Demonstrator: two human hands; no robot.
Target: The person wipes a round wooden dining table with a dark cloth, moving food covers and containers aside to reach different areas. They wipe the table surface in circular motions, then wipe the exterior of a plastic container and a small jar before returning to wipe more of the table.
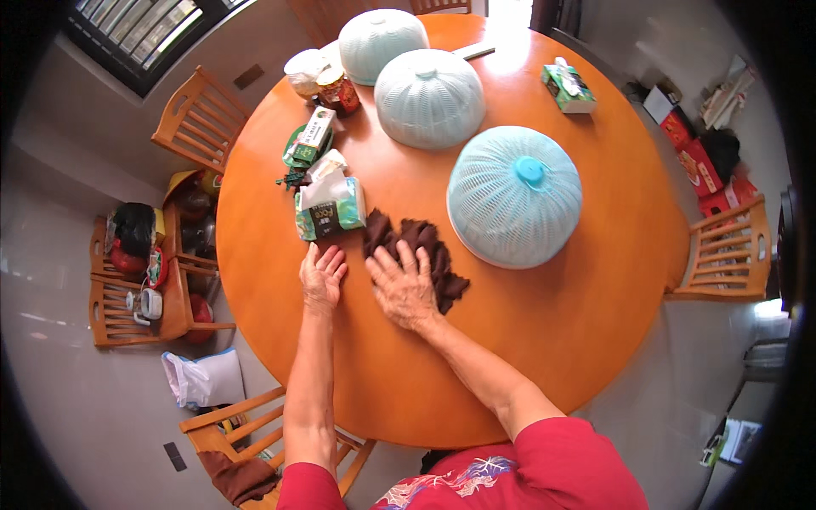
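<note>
My right hand (404, 287) lies with its fingers spread on a crumpled dark brown cloth (442, 268), pressing it to the round orange wooden table (518, 340). To the left, my left hand (323, 276) rests at the table with fingers stretched out and the palm turned partly inward, holding nothing. Just beyond its fingertips is a green and white soft pack of tissues (331, 211), with a tissue sticking out of the top. The cloth's folds spread out past my right fingers, close to the pack's right end.
Three pale blue mesh food covers stand on the table, the nearest one (514, 200) right of the cloth. A small box (316, 127), jars (338, 92) and another tissue pack (568, 87) sit farther back. Wooden chairs (722, 255) surround the table; one (246, 433) stands by my left arm.
</note>
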